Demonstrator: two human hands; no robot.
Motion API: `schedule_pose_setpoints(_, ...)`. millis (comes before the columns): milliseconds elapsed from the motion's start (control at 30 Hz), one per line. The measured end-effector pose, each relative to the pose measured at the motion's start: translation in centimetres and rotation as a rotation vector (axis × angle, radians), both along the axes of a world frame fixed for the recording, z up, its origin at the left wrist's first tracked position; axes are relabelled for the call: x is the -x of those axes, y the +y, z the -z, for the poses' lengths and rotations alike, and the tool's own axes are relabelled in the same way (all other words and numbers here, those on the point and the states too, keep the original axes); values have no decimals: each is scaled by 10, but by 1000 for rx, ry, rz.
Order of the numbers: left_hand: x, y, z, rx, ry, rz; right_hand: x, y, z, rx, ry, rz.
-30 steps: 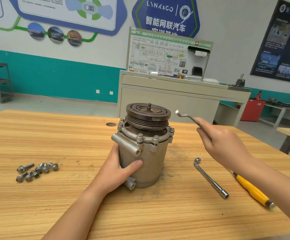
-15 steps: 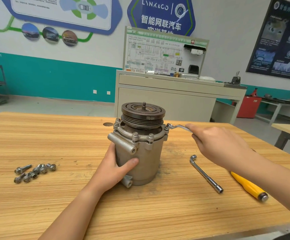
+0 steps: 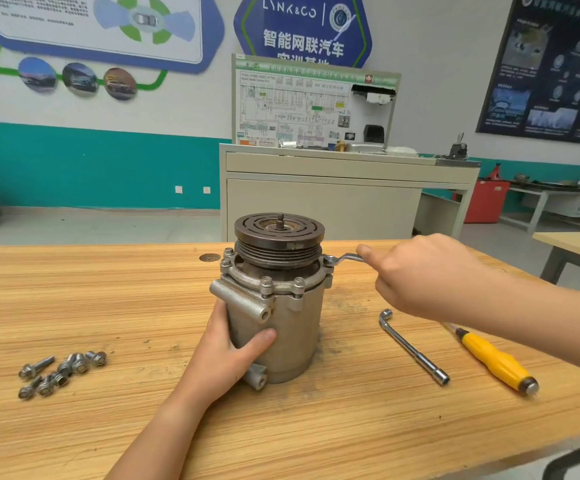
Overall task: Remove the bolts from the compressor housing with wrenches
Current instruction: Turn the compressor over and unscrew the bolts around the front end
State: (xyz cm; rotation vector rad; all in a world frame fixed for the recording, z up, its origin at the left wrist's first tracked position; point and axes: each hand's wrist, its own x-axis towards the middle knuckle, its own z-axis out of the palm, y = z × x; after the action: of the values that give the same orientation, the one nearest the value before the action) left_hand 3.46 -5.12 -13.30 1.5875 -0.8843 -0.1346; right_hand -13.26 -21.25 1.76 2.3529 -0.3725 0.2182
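Observation:
A grey metal compressor housing [image 3: 292, 334] stands upright mid-table, with a dark grooved pulley [image 3: 279, 237] on top. Several bolts [image 3: 266, 283] sit in its flange ring. My left hand [image 3: 226, 358] grips the housing's lower left side, thumb across the front. My right hand [image 3: 420, 275] grips the handle of a ring wrench [image 3: 342, 259]. The wrench's ring end sits on a bolt at the flange's right edge.
Several loose bolts [image 3: 61, 370] lie on the wooden table [image 3: 108, 299] at the left. An L-shaped socket wrench [image 3: 411, 346] and a yellow-handled screwdriver [image 3: 493, 360] lie right of the housing. A beige cabinet [image 3: 333, 199] stands behind the table.
My right hand brought the ring wrench down from the air onto the bolt at the flange's right edge. My left hand kept its hold on the housing.

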Motion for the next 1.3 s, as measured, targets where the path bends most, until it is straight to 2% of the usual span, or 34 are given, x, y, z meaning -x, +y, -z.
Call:
schedule_pose_setpoints(233, -1, 0, 1, -4, -16, -5, -23, -47, -1, 79, -39, -53)
schedule_pose_setpoints(300, -2, -1, 1, -3, -22, -6, -35, -59, 0, 61, -120, -202)
schedule_pose_setpoints(400, 0, -2, 0, 2, -31, -15, -62, -70, 10, -39, -370, -530)
schedule_pose_setpoints(533, 2, -1, 0, 5, -18, -27, -100, -53, 26, -274, -392, -699)
schedule_pose_setpoints(600, 2, 0, 0, -9, -10, -33, -100, -52, 28, -366, -384, -662)
schedule_pose_setpoints(733, 3, 0, -1, -10, -13, -36, -73, -60, 19, -522, -602, -390)
schedule_pose_setpoints(800, 4, 0, -2, -4, -13, -32, -49, -53, 15, -567, -670, -364)
schedule_pose_setpoints(1000, 3, 1, -2, -12, -16, -24, 6, -3, 22, -212, -327, -55)
schedule_pose_setpoints(1300, 3, 1, -1, -11, -2, -20, 14, 15, 11, -175, -171, 72)
